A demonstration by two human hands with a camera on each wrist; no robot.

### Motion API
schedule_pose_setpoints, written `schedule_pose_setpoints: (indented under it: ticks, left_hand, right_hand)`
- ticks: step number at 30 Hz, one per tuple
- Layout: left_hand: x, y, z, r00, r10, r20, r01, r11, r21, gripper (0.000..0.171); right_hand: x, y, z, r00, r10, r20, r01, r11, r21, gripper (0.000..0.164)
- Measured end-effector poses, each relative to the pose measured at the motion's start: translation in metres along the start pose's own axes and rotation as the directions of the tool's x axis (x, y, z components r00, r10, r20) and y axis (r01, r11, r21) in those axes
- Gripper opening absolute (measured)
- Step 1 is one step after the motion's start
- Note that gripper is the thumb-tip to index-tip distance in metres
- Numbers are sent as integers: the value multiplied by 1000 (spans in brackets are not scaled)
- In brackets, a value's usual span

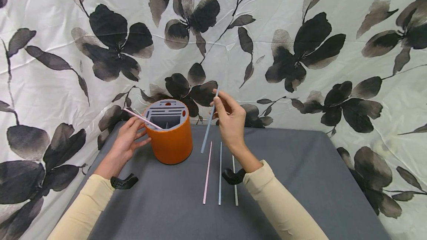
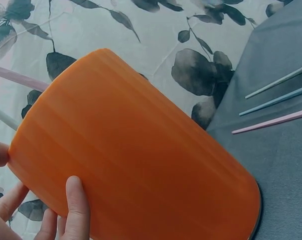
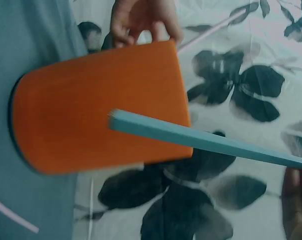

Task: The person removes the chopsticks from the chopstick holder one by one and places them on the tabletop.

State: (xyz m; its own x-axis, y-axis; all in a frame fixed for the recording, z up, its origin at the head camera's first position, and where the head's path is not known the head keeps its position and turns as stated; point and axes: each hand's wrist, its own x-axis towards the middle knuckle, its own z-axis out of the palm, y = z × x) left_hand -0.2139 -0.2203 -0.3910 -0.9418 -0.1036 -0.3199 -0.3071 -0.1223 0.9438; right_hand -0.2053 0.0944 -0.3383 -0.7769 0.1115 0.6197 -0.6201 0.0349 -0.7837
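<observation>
An orange utensil holder (image 1: 171, 145) with a grey slotted top stands at the table's back left. My left hand (image 1: 128, 140) touches its left side and rim, thumb and fingers spread against the wall. A pink chopstick (image 1: 141, 117) leans out of its top opening, with a pale chopstick (image 2: 3, 117) beside it. Right of the holder, my right hand (image 1: 230, 119) pinches a blue chopstick (image 1: 208, 130) near its upper end, thick end down, above the table. In the right wrist view, this chopstick (image 3: 191, 137) crosses in front of the holder.
On the grey table (image 1: 283, 195) lie three chopsticks side by side: a pink chopstick (image 1: 207, 173), a blue chopstick (image 1: 220, 173) and a pale chopstick (image 1: 236, 195), partly hidden by the right wrist's black camera (image 1: 233, 176). A floral cloth (image 1: 247, 66) hangs behind.
</observation>
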Motion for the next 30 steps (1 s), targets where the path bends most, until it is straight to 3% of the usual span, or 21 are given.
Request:
schedule_pose_setpoints:
  ticks: [7,15,30]
  left_hand:
    - [1,1,0,1000,-9,-10,9,1000,2,40]
    - [0,0,1,1000,-11,-4,11,1000,1,39]
    - [0,0,1,1000,-4,-8,5,1000,24,40]
  right_hand:
    - [-9,23,-31,975,220,8,-218,968,-122,25]
    - [-33,48,-63,910,414,-19,-405,878,-255,24]
    - [-76,99,-105,827,555,-87,-535,732,-423,25]
